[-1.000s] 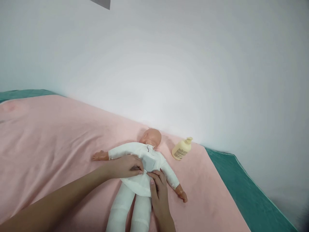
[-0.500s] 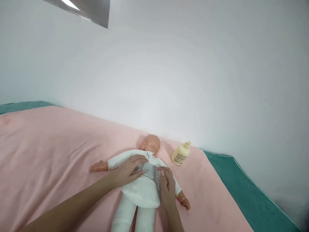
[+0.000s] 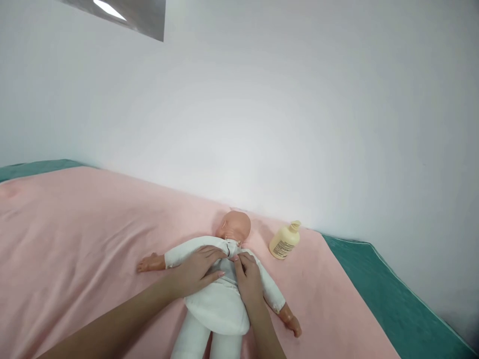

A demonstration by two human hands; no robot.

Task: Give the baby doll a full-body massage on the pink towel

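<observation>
A baby doll [image 3: 220,309] with a white cloth body lies on the pink sheet, its bald head toward the wall and turned left, its arms spread. My left hand [image 3: 198,269] rests on the left side of its upper torso, fingers stretched and thumb apart. My right hand [image 3: 249,279] lies on the right side, close to the left fingertips, with its fingers bent and the thumb apart from them. Neither hand holds anything. Between them shows a greyish, shiny patch [image 3: 224,271] on the torso. A short dark curved line [image 3: 228,249] marks the cloth below the neck.
A pale yellow pump bottle [image 3: 285,242] stands right of the doll's head. The pink sheet [image 3: 93,229] covers a green surface [image 3: 377,279] that shows at both sides. Behind is a white wall [image 3: 239,109], with a grey panel [image 3: 145,17] at the upper left.
My right hand has moved up and left across the doll's torso, toward my left hand. My left hand stays almost in place. The view has shifted slightly.
</observation>
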